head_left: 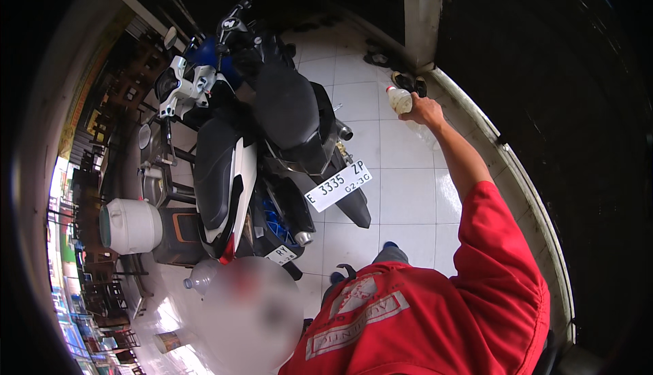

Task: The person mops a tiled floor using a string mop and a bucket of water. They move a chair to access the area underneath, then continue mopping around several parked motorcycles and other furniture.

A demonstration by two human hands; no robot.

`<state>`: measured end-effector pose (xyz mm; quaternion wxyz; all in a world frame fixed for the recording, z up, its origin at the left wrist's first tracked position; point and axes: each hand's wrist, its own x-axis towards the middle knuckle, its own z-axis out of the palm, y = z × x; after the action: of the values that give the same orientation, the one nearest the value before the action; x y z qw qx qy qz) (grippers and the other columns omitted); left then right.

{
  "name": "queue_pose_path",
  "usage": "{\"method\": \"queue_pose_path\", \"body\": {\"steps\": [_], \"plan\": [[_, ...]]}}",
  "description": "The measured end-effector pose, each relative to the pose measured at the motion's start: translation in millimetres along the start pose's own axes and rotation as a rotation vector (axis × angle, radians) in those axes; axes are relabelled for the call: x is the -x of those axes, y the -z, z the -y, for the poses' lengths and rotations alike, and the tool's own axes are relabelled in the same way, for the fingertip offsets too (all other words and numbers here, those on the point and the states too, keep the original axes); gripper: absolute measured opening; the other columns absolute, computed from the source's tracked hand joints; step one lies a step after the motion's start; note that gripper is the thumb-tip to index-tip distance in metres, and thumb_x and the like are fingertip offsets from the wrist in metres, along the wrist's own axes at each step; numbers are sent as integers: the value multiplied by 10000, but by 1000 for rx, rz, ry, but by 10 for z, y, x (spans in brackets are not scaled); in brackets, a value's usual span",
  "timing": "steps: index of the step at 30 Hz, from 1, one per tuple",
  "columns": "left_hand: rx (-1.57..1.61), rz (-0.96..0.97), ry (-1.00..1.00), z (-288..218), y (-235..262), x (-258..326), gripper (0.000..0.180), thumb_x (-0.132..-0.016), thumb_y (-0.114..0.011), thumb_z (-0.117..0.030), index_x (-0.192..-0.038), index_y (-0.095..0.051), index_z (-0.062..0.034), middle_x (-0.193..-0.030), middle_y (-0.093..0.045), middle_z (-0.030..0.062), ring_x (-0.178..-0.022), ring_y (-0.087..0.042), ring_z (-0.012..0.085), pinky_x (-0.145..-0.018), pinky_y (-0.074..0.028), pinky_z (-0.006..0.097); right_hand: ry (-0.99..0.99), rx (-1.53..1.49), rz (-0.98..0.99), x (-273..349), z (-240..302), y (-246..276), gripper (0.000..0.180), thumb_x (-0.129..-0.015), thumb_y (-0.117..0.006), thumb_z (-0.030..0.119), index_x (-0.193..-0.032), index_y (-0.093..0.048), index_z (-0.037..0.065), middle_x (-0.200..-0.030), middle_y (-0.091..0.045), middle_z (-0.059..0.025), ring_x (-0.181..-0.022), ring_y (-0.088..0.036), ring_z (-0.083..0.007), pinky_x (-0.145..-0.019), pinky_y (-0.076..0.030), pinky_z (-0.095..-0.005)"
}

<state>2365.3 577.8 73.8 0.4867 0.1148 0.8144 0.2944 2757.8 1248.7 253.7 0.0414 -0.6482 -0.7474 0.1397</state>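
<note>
One right hand (426, 111) grip closed around bottle (400, 100).

white number plate (338, 185) behind black motorcycle (292, 123)

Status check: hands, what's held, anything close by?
Right hand gripping small bottle, arm out. Left hand not visible. Two parked motorcycles left of it; shoes just beyond.

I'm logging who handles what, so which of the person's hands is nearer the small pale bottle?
Right. The right hand is stretched out over the tiled floor and grips the small pale bottle. The left hand is not in view.
</note>
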Motion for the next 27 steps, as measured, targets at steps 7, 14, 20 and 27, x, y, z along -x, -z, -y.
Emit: {"method": "queue_pose_path", "body": {"steps": [7,14,20,27], "plan": [[106,-58,-396,491,366,271,295,-790,-695,-143,-1063,-635,-48,-903,-603,62,-770,-628,163,-612,-502,260,-75,27,148,67,-400,-816,798,-595,-779,545,-1210,-527,101,-981,-685,-136,-911,-664,-303,-779,-526,-407],[-5,-597,-392,1135,1034,746,171,-901,-596,-107,-1057,-630,-47,-1076,-586,69,-1047,-582,219,-857,-500,325,-428,-30,566,1430,-1563,-2194,919,-647,-771,549,-1315,-448,7,-1085,-634,-208,-834,-681,-328,-621,-564,-481],[369,-821,19,1134,1817,887,354,-866,-664,-332,-1125,-579,-107,-1080,-594,16,-1008,-531,141,-829,-422,302,-509,-493,720,2532,-2375,-2878,623,-786,-667,525,-1130,-599,10,-879,-637,-97,-671,-611,-218,-617,-499,-360],[710,-1095,-298,742,2655,609,312,-920,-574,-336,-1060,-537,-60,-1077,-611,74,-1087,-519,170,-959,-361,371,-404,-516,851,2921,-524,-2812,519,-793,-694,427,-1061,-611,-10,-798,-622,-98,-621,-598,-215,-540,-501,-376]]}}
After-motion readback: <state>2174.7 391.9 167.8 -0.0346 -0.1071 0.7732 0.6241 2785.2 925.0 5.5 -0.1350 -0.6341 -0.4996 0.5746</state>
